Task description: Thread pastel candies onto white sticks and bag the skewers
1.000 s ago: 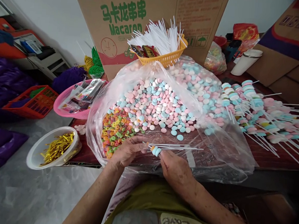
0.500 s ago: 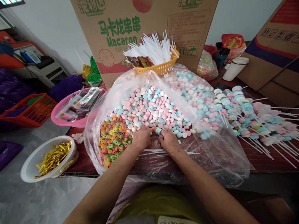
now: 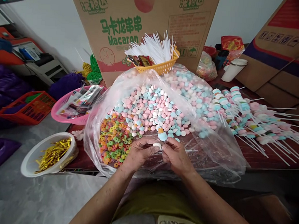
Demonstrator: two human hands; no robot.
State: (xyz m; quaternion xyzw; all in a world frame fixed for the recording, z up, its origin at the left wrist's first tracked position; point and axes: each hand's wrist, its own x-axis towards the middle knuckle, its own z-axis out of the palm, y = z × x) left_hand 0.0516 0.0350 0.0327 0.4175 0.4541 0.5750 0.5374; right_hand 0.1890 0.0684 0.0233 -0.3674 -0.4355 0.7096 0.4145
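My left hand (image 3: 142, 153) pinches a white marshmallow disc (image 3: 157, 145) between thumb and fingers. Close against it, my right hand (image 3: 175, 152) is closed at a light-blue marshmallow (image 3: 162, 136), with a small orange candy (image 3: 160, 130) just beyond. Whether a stick runs through these pieces is hidden by the fingers. Beyond both hands spreads a heap of pink, white and blue marshmallow discs (image 3: 152, 107) on clear plastic. Ring-shaped gummies (image 3: 115, 140) in several colours lie left of my left hand. White sticks (image 3: 191, 150) show on the table behind my right hand.
Filled candy skewers (image 3: 253, 122) are piled at the right. A yellow basket (image 3: 157, 69) of white sticks stands at the back before a cardboard box (image 3: 146, 9). To the left are a pink basket (image 3: 69, 118) of packets and a white bowl (image 3: 29, 161) of gold ties.
Both hands have drawn back from the heap's near edge toward my body and come together. A white disc now shows in my left hand, and blue and orange pieces at my right.
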